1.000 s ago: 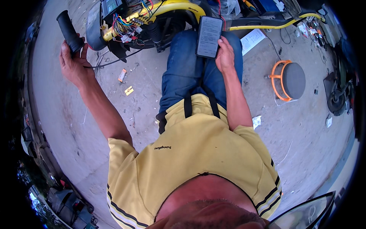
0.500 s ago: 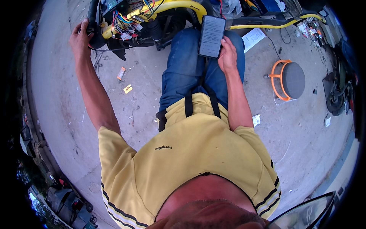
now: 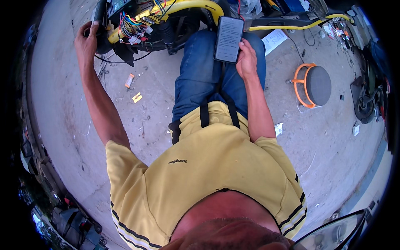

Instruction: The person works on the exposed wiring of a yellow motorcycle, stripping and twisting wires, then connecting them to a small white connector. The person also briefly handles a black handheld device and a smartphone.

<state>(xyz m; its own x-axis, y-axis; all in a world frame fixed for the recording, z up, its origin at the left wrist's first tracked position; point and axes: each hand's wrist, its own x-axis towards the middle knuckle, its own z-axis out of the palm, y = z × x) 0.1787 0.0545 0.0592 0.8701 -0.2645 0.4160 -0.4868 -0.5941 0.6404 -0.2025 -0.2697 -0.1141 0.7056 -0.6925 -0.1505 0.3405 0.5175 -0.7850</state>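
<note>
My right hand holds a black smartphone over my knees, its lit screen filled with lines of text. The fingers curl around its right lower edge. Out to the left, my left hand has its thumb and fingers bent around the lower end of a black tubular part; the exact contact is partly hidden. That part stands at the left end of a yellow-framed scooter. Near my left hand, a bundle of coloured wires with white connectors spills out beside a dark box. A black cable loops below.
A round stool with an orange frame stands to the right. A printed sheet lies beside my knee. An orange-and-white packet and a yellow piece lie on the concrete floor. Tools and loose parts crowd the far right.
My left hand has shifted slightly left, its fingers more bent. The cable below the wires now bows out in a wider loop. The phone stays in my right hand.
</note>
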